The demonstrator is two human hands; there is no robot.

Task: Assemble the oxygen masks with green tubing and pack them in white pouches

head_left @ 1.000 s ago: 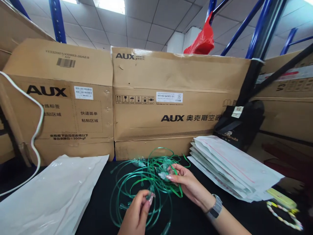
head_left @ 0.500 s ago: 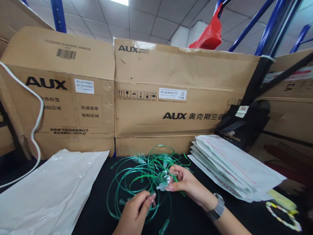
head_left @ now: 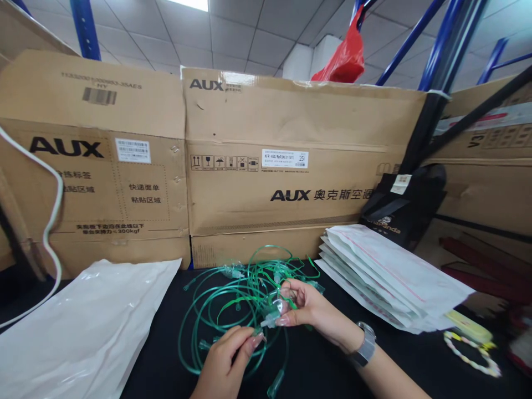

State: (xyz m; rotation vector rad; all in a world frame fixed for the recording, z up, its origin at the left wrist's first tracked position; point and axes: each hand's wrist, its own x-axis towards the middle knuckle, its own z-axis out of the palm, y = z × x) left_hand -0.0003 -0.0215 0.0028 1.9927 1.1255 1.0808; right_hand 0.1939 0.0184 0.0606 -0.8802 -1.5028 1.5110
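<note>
A tangle of thin green plastic tubing point(head_left: 226, 302) with small clear fittings lies on the black tabletop point(head_left: 166, 366) in front of me. My left hand point(head_left: 226, 363) pinches a strand of the tubing near a fitting at the lower part of the coil. My right hand point(head_left: 310, 313), with a watch on its wrist, is closed on a clear plastic piece of the tubing in the middle of the tangle. The two hands are a short way apart.
A large white plastic bag point(head_left: 83, 327) lies flat at the left. A stack of white pouches point(head_left: 386, 277) sits at the right. Big AUX cardboard boxes point(head_left: 291, 166) wall off the back. A black bag point(head_left: 405, 205) leans at the right; a beaded bracelet point(head_left: 469, 354) lies near the edge.
My right hand has drawn the clear piece down and toward my left hand. The left hand has shifted slightly left along the tubing. The view moved a little.
</note>
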